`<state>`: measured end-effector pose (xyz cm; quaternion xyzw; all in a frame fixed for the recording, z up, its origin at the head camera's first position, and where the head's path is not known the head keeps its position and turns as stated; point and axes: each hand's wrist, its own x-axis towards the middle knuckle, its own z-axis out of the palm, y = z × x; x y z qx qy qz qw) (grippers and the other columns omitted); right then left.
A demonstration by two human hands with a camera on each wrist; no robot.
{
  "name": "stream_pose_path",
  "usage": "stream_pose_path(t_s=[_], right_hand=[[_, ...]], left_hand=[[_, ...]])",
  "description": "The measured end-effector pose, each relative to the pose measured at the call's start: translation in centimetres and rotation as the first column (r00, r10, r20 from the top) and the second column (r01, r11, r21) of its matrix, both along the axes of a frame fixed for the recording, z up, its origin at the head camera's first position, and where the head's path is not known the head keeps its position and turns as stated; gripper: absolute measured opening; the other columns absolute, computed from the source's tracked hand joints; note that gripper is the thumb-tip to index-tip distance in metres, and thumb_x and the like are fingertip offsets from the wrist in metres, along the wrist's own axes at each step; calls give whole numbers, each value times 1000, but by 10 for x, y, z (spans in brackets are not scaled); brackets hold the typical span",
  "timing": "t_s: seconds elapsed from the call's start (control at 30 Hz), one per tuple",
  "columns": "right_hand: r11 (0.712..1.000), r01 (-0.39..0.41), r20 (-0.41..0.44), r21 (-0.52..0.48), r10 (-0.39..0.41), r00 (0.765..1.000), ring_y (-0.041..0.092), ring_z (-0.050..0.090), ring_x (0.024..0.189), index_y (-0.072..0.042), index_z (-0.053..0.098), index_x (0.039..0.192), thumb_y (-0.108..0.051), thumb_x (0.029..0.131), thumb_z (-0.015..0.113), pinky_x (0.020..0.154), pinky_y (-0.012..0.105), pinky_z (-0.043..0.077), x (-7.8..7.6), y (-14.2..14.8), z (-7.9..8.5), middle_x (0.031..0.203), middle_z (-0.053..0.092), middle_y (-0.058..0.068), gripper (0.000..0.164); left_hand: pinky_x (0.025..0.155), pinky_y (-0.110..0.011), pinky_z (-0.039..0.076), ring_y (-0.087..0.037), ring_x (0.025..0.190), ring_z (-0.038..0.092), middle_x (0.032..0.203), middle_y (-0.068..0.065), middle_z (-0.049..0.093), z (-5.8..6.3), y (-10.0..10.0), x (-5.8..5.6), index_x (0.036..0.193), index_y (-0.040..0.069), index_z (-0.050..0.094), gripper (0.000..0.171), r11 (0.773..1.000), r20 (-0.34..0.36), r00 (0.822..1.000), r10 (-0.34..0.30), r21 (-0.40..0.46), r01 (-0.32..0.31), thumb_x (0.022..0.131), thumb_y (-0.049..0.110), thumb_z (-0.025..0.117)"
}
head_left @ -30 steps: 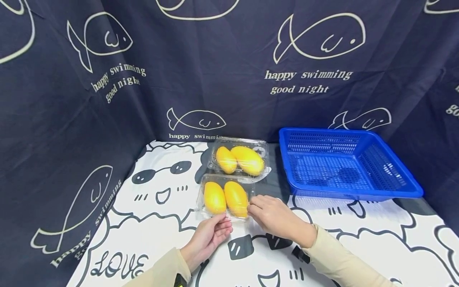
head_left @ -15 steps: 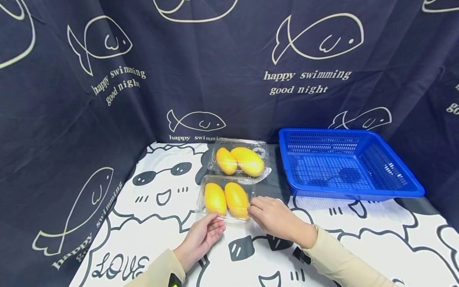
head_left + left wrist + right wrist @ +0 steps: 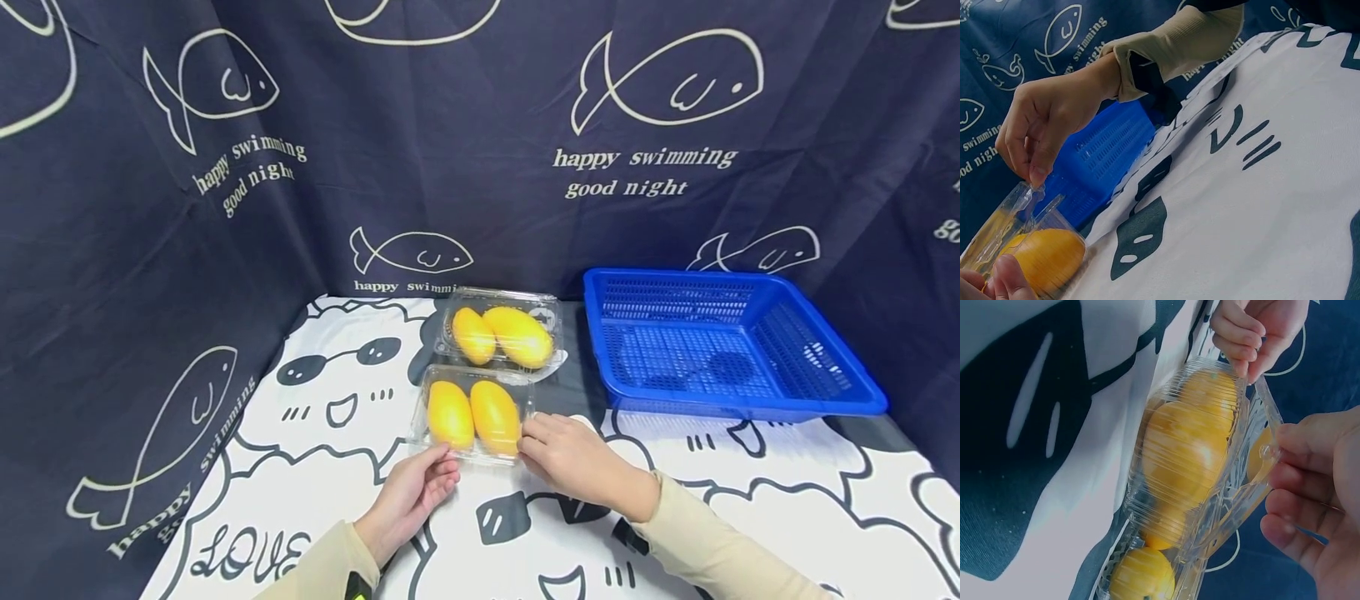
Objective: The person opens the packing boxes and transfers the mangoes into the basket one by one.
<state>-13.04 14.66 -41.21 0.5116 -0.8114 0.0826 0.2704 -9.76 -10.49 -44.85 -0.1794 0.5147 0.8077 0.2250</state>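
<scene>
A clear plastic clamshell box with two yellow mangoes lies on the cloth. My left hand pinches its front edge toward the left, thumb on top. At the front right corner, my right hand pinches the lid's rim between thumb and fingertips. In the right wrist view, the lid stands slightly apart from the ribbed base. The left wrist view also shows a narrow gap between lid and base near my right fingertips.
Directly behind stands a second clear clamshell box, also with two mangoes. To the right is a blue perforated plastic basket. A dark fish-print curtain hangs behind the white patterned cloth.
My left hand has slid left along the box's front edge. My right hand has kept its grip at the right corner, and the box has hardly moved.
</scene>
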Motion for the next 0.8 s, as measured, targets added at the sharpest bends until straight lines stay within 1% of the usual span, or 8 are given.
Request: stream_pose_path(t_s=[0.2, 0.43, 0.53, 0.6, 0.8], right_hand=[[1000, 15, -19, -19, -15, 1000, 13, 51, 73, -13, 65, 80, -14, 73, 77, 62, 25, 46, 2, -2, 1, 80, 55, -4, 14], [998, 49, -30, -26, -50, 998, 13, 47, 69, -15, 62, 76, -17, 73, 80, 58, 25, 41, 3, -11, 0, 76, 49, -4, 18], [998, 60, -15, -18, -60, 998, 13, 42, 68, -15, 61, 76, -18, 75, 81, 58, 24, 36, 3, -18, 0, 75, 44, -3, 20], [997, 72, -9, -7, -72, 997, 14, 41, 69, -15, 61, 76, -20, 75, 81, 59, 24, 35, 3, -23, 0, 75, 42, -3, 21], [993, 114, -5, 40, -114, 994, 15, 43, 76, -17, 63, 78, -22, 78, 80, 61, 25, 35, 2, -37, 0, 79, 42, -3, 18]], left_hand=[[70, -16, 55, -3, 69, 61, 81, 3, 64, -1, 1, 0, 113, 2, 58, 28, 1000, -1, 1000, 8, -7, -8, 97, 24, 57], [67, -14, 55, -3, 67, 61, 79, 3, 65, -3, -1, -3, 115, -3, 58, 33, 999, -7, 1000, 11, -29, -11, 96, 24, 59], [67, -14, 55, -3, 67, 62, 79, 4, 65, -3, -1, -4, 115, -4, 58, 33, 1000, -12, 1000, 6, -26, -7, 96, 23, 58], [67, -15, 55, -3, 68, 62, 79, 4, 65, -4, -1, -3, 114, -3, 58, 32, 1000, -14, 1000, 4, -25, -4, 96, 23, 58], [67, -15, 55, -4, 68, 63, 78, 4, 66, -6, -2, -2, 114, -3, 59, 34, 1000, -14, 1000, 3, -23, -3, 95, 25, 60]])
